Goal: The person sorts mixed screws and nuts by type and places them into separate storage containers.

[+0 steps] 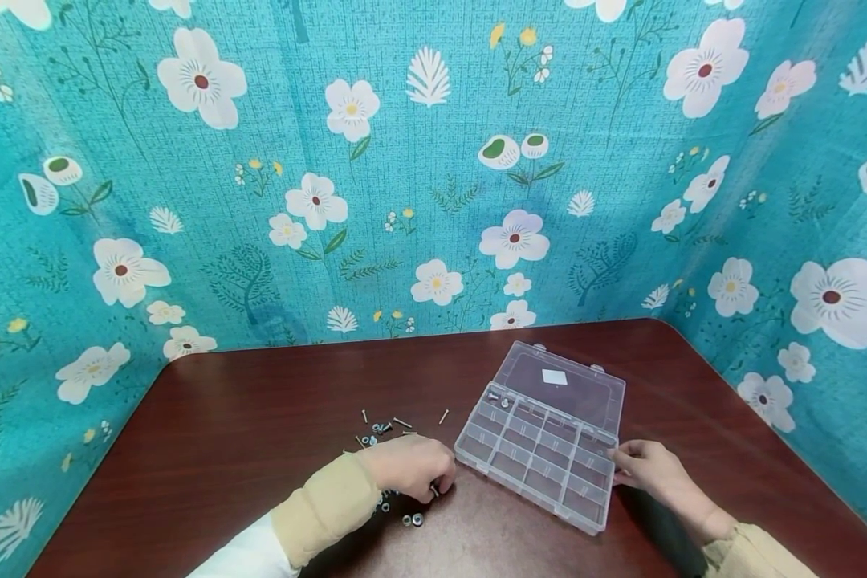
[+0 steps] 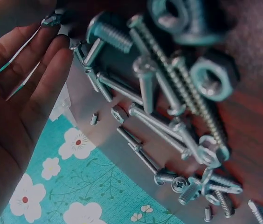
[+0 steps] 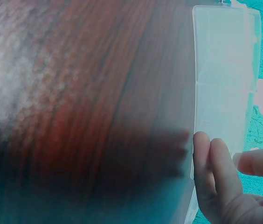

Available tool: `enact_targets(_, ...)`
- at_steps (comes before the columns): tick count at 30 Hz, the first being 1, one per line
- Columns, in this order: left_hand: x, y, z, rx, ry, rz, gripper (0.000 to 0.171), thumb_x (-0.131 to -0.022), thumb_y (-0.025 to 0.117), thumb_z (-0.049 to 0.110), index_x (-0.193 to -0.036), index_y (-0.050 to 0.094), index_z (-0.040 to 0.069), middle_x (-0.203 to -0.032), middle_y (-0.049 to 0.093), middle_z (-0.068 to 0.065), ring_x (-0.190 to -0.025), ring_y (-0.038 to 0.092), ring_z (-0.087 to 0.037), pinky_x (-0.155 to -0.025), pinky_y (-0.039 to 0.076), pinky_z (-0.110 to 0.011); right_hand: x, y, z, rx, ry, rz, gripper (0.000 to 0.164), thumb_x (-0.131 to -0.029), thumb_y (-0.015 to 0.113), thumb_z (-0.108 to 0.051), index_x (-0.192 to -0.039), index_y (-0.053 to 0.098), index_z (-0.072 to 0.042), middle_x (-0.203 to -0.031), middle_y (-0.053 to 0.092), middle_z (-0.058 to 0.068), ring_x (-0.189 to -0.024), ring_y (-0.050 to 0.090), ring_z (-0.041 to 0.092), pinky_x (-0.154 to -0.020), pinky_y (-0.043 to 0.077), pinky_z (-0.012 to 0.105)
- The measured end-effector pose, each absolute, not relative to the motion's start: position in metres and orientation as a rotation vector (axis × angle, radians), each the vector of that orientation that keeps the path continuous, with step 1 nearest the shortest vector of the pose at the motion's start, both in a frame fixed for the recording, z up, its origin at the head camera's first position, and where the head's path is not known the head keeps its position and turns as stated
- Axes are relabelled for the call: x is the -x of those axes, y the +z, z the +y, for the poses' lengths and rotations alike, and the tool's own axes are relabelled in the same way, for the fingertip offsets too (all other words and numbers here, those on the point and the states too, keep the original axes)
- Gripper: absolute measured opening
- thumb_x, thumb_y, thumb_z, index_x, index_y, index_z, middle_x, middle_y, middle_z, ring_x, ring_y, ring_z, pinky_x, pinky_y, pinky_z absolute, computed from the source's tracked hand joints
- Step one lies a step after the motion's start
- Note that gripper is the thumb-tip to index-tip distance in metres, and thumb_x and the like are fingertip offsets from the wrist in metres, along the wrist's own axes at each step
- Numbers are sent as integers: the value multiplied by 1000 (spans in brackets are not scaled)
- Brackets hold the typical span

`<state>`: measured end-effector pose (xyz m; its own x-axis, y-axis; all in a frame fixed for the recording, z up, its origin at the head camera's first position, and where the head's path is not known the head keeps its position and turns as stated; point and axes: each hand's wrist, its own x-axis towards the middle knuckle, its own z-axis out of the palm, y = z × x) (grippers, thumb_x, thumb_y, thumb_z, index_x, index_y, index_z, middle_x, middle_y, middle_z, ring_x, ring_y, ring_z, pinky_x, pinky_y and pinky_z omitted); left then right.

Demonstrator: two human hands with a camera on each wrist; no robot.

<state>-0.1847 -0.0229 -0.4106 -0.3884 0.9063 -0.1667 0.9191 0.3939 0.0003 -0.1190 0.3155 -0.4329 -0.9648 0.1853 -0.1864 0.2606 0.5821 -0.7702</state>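
Head view: box (image 1: 544, 478) looked light, screws (image 2: 146, 88) slippery

On the desk (image 1: 260, 417), the right grip (image 1: 653, 472) pinched the box's right edge, seemingly stiff enough. Screws lay left, best taken by shanks; the left grip (image 1: 413, 467) pinched a metal piece (image 2: 52, 20).

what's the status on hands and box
Left hand pinching small metal piece. Right hand gripping box side. Lid open. Loose screws near left hand.

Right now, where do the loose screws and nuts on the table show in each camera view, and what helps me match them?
Head: the loose screws and nuts lie low, left of centre, around the left hand.
Left wrist: loose screws and nuts spread across the middle and right.
Right wrist: not in it.
Shared landmark: the flowered teal cloth, visible in all three.
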Motion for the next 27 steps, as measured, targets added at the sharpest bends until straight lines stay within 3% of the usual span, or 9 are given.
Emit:
enact_targets(9,183,-414,-22,-1675,-112,2495,22,-60,73,6,-66,62,24,-68,51,16,-57,44,3,-53,35,-11,119,-433,316,-390,-1353,2706,30,-86,54,-9,-93,53,21,-73,62,10,-62,62,15,-58,52,28)
enact_targets(16,184,-409,-20,-1659,-26,2468,19,-61,73,9,-69,65,24,-71,51,17,-60,45,4,-54,35,-10,118,-432,315,-397,-1365,2706,31,-85,53,-9,-93,53,21,-72,61,9,-62,62,15,-58,52,28)
enact_targets(27,197,-394,-12,-1522,511,2295,11,-72,65,-2,-76,67,8,-73,59,6,-61,47,3,-57,40,-8,117,-432,314,-378,-1386,2711,28,-85,52,-6,-92,53,21,-71,60,9,-62,61,15,-58,52,27)
